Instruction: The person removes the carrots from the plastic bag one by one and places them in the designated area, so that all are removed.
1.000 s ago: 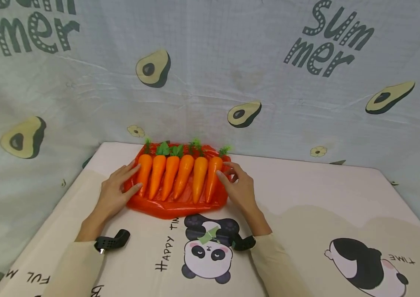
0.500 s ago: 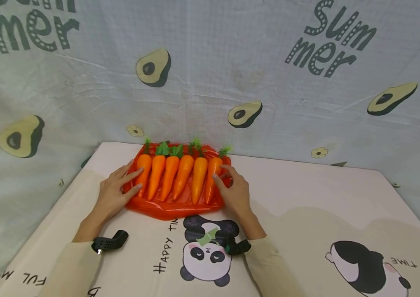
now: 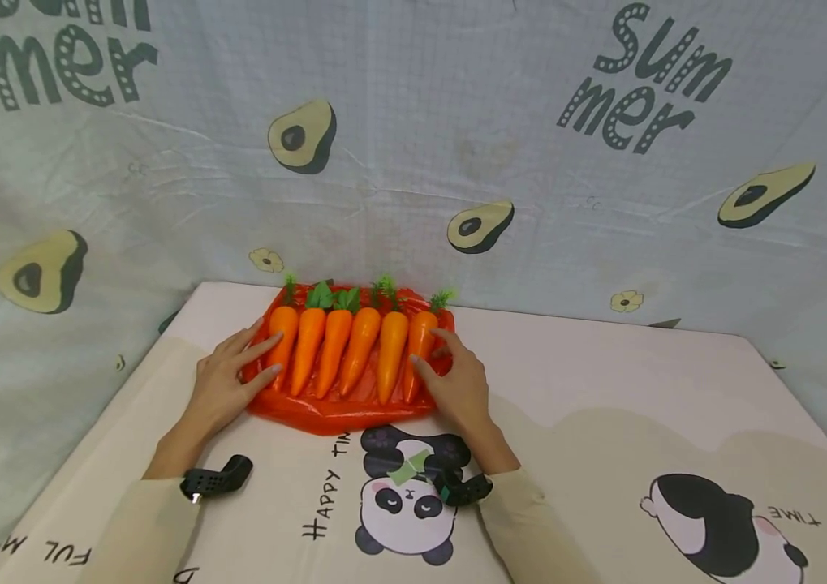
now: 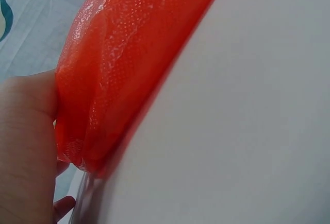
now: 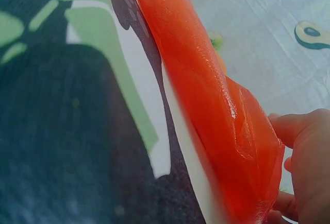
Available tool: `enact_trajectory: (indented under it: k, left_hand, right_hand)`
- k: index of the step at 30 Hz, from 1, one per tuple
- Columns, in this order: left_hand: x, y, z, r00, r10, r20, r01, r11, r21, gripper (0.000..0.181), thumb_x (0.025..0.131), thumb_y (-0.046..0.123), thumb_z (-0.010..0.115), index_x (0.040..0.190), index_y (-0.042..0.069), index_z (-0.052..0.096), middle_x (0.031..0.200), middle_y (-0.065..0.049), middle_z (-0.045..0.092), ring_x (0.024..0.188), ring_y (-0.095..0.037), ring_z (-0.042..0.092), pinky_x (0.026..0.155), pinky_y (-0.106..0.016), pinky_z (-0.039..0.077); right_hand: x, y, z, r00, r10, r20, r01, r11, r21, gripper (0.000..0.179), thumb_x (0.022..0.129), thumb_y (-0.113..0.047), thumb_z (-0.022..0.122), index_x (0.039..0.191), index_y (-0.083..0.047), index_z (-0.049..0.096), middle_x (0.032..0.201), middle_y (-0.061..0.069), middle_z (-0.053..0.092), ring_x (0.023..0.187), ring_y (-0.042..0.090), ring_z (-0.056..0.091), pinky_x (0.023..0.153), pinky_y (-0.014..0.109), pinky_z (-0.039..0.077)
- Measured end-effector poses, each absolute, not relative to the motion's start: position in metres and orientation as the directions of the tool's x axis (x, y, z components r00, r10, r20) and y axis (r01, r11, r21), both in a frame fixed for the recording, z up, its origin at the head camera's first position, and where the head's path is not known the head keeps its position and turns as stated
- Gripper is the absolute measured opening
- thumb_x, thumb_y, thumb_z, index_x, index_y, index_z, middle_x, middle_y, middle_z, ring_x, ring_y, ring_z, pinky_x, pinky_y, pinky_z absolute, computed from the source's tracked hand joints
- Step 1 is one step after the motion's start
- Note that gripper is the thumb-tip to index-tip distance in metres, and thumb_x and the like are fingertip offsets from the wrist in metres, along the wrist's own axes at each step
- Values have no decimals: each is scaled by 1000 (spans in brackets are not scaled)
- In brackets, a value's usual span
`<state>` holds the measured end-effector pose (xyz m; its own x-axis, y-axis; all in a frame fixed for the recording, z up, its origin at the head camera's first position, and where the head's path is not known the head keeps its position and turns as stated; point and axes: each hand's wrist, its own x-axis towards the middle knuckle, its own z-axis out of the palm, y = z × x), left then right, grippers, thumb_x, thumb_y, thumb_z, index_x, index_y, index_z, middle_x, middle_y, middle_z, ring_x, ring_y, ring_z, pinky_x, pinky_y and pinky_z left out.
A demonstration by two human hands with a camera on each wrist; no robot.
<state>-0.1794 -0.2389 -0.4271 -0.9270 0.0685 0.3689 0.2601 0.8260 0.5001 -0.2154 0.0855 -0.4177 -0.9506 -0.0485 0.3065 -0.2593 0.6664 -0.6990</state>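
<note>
A row of several orange carrots [image 3: 364,350] with green leafy tops lies side by side on a crinkled red plastic bag [image 3: 333,415] on the table. On the left side of the row, my left hand [image 3: 221,377] has its fingers spread, with index finger and thumb tips at the leftmost carrot [image 3: 283,334]. My right hand [image 3: 463,381] is at the opposite side, thumb and index finger loosely bent at the rightmost carrot [image 3: 422,337]. In both wrist views the thumb meets the edge of the red bag [image 4: 118,54], and the other fingers are mostly hidden behind it.
The tabletop carries a cloth printed with a panda [image 3: 411,511] in front of the bag and another panda [image 3: 723,519] at the right. A pale curtain [image 3: 384,162] with avocado prints hangs close behind the bag. Each wrist wears a black device [image 3: 217,478].
My right hand has shifted slightly left, its thumb now farther over the rightmost carrot. My left hand has barely moved, and the carrots stay in nearly the same row.
</note>
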Motion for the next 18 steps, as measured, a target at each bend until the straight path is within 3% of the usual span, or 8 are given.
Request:
enact_trajectory:
  k: [18]
  left_hand:
    - [-179,-238,-426,-932,71,356,258,819,512,53,89,30,66,136,7,53,150,-21,32,132,-45,26,93,-62,23]
  right_hand:
    - [-218,85,-426,-965,-13,260,-208,641,-739,56,83,-41,73,132,-21,54,94,4,65,83,20,58,70,31,51]
